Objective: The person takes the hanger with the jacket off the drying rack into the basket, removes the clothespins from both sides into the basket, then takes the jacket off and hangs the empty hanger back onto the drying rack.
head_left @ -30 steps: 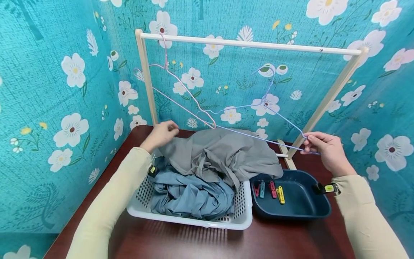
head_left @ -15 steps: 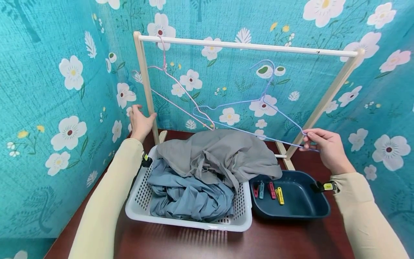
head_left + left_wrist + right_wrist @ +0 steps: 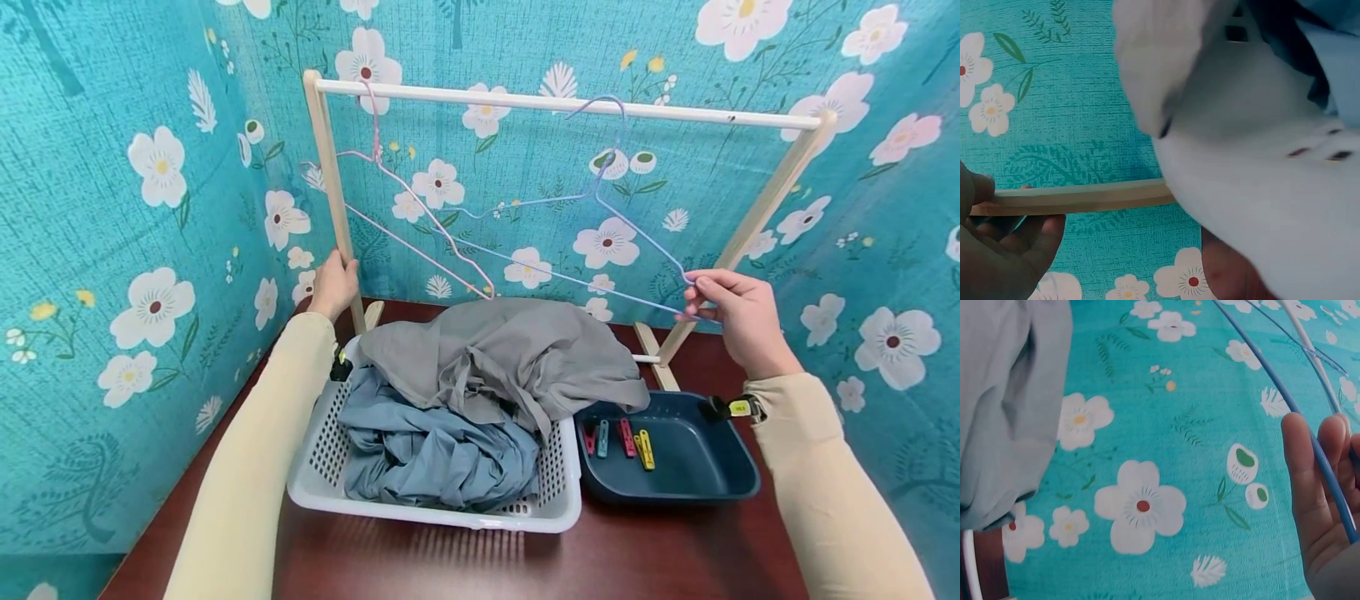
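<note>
My left hand [image 3: 334, 285] grips the left post [image 3: 327, 167] of a wooden clothes rack, low down; the left wrist view shows thumb and fingers on either side of the wood. With my right hand [image 3: 738, 321] I pinch the right corner of a blue wire hanger [image 3: 641, 237]. Its hook overlaps the rack's white top bar [image 3: 480, 97] in the head view; whether they touch, I cannot tell. Fingers [image 3: 1300, 462] support the blue wire in the right wrist view. A pink wire hanger [image 3: 377, 146] hangs from the bar's left end.
A white plastic basket [image 3: 330, 500] holds a blue cloth [image 3: 442, 462], with a grey cloth [image 3: 510, 346] heaped across its back. To its right stands a dark blue tray [image 3: 705, 483] with several clothespins [image 3: 626, 437]. Floral curtain [image 3: 150, 333] surrounds the brown table [image 3: 420, 567].
My left hand has moved left from above the grey cloth to the rack's post and closed round it. The right hand has raised the blue hanger, bringing its hook up to the bar's height.
</note>
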A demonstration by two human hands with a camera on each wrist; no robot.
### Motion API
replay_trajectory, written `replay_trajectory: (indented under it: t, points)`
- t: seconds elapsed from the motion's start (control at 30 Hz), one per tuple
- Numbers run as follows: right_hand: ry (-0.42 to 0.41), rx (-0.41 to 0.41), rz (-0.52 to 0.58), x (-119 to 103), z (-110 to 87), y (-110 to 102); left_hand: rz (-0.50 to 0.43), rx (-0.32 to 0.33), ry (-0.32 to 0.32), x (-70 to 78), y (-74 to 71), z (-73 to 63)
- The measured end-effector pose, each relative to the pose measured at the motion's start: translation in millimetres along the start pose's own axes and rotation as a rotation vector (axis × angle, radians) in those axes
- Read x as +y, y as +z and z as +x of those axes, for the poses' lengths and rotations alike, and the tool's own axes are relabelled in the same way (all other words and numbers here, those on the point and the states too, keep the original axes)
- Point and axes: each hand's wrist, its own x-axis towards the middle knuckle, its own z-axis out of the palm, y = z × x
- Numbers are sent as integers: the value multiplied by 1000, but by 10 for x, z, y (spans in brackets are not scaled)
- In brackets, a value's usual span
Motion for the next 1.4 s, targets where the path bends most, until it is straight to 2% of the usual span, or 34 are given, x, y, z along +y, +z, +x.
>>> replay_trajectory:
  t: [0.2,0.37,0.53,0.8,1.1,1.4]
  points:
    - [-23,27,40,-34,106,98,-23,11,4,42,35,-8]
    - [-26,34,65,-22,162,178,-2,28,9,26,62,8]
    - [-34,39,47,-3,207,253,13,35,22,-4,75,24]
    - [-15,24,-58,56,274,353,5,40,21,-10,74,27]
    - [13,-27,-63,126,396,492,4,40,18,-1,40,15]
    - [73,-131,-97,223,514,602,6,39,16,-36,44,8]
